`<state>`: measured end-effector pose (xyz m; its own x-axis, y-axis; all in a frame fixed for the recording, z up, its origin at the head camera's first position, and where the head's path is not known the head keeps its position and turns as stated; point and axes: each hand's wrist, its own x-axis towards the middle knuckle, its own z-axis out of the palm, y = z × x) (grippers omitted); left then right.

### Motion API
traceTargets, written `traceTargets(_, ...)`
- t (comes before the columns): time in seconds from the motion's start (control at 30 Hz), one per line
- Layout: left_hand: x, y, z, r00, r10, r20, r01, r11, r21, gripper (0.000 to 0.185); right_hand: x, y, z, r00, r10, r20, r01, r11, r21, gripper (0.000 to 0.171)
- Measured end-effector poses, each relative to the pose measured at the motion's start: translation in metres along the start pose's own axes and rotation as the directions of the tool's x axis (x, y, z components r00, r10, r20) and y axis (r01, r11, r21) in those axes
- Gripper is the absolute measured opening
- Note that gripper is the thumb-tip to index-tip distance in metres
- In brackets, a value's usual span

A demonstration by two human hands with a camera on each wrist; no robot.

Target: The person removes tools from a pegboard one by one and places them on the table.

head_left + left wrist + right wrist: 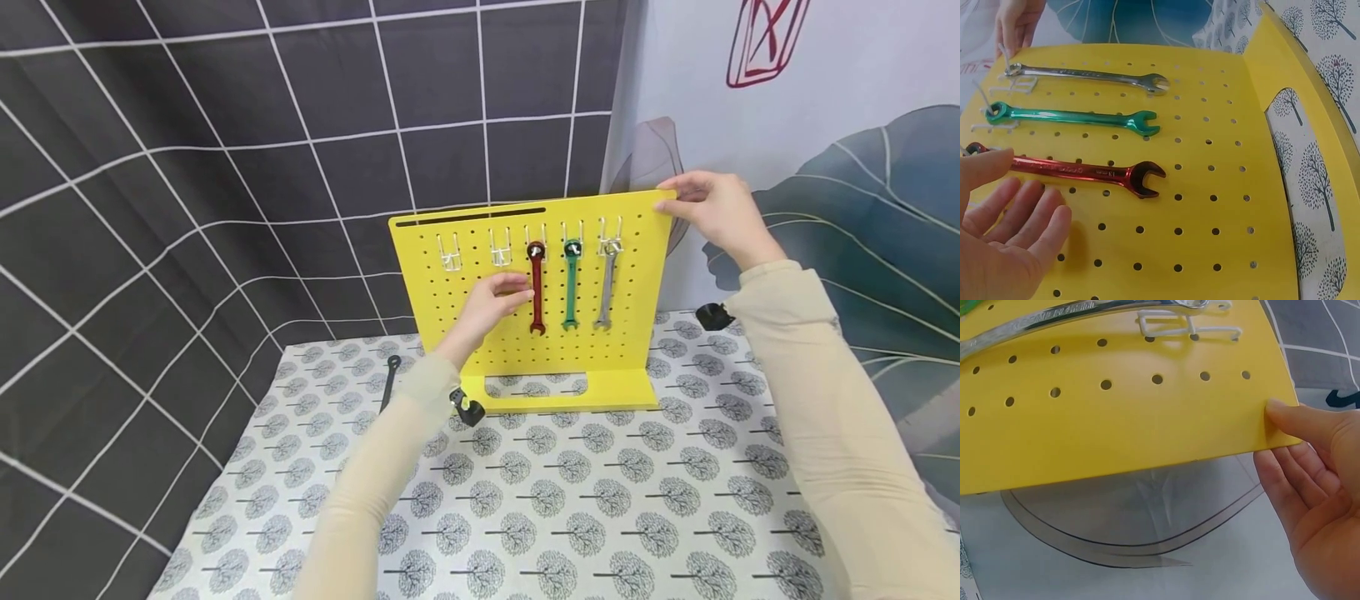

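A yellow pegboard [480,333] stands on its base with white hooks along its upper part. From those hooks hang a red wrench [537,287], a green wrench [572,285] and a silver wrench [607,285], ring ends up. My left hand [491,304] is beside the red wrench, fingers loosely bent; in the left wrist view its thumb [988,169] overlaps the wrench near the ring end, the other fingers apart from it. My right hand [712,208] pinches the board's top right corner, thumb [1291,419] on the front and fingers behind.
Two hooks [450,254] at the board's left hold nothing. A black wrench [390,379] lies on the tree-patterned tablecloth [517,533], partly hidden by my left sleeve. A dark gridded curtain [337,100] hangs behind and to the left. A light printed curtain [862,208] hangs at the right.
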<state>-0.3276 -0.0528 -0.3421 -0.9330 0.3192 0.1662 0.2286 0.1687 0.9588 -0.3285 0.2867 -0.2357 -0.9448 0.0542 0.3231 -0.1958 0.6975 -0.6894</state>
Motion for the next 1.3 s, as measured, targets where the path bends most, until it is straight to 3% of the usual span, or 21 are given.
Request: traceTargets(1.3,0.002,0.002,0.021,1.000,0.004,-0.023,-0.007,0.990,-0.139,0.036,-0.001,0.000,0.001,1.000,-0.003,-0.022,0.002,1.000,-0.010,0.048)
